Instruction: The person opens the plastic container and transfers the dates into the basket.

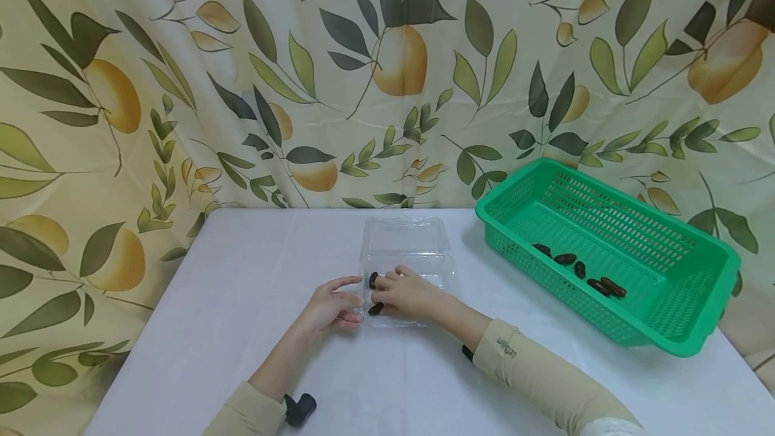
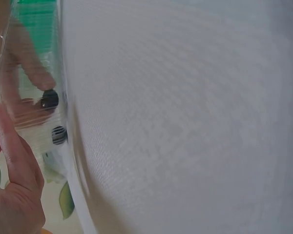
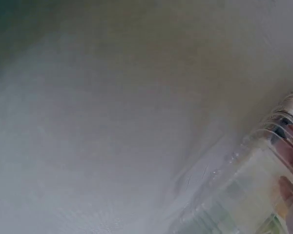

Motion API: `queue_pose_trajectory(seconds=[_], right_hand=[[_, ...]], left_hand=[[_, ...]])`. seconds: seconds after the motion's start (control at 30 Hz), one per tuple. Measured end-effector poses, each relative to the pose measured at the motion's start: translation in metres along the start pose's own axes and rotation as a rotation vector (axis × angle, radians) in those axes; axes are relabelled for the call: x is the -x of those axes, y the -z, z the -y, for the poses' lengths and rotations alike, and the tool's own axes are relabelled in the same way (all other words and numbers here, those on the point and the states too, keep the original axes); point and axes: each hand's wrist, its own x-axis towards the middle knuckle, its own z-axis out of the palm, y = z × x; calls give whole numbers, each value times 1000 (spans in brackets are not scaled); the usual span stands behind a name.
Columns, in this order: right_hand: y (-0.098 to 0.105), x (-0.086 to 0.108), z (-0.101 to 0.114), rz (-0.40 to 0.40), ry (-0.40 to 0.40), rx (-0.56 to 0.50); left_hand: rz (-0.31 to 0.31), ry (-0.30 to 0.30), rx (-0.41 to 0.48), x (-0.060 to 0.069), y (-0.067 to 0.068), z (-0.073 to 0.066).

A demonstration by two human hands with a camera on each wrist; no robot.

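Note:
A clear plastic clamshell box (image 1: 407,237) stands on the table with its lid raised at the back. My right hand (image 1: 412,295) reaches inside it and pinches a dark brown date (image 1: 375,309) between thumb and finger. Another date (image 1: 373,280) lies by the box's left wall, near the right fingertips; ridged plastic partly covers both dates in the left wrist view. Outside that wall, my left hand (image 1: 331,307) touches the box with fairly straight fingers. The right wrist view catches only the box's edge and blurred fingers behind the plastic.
At the right, a green perforated basket (image 1: 605,221) holds several more dates (image 1: 566,259). A white cloth (image 1: 254,274) covers the table. Behind its back edge hangs a curtain (image 1: 387,120) printed with fruit and leaves.

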Motion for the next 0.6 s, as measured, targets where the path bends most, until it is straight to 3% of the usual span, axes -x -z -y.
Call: queue_pose_trajectory(seconds=[0.27, 0.6], right_hand=[[7, 9, -9, 0, -66, -34], [19, 26, -24, -58, -138, -77]], left_hand=[[-6, 3, 12, -4, 2, 4], [-32, -8, 3, -3, -1, 4]])
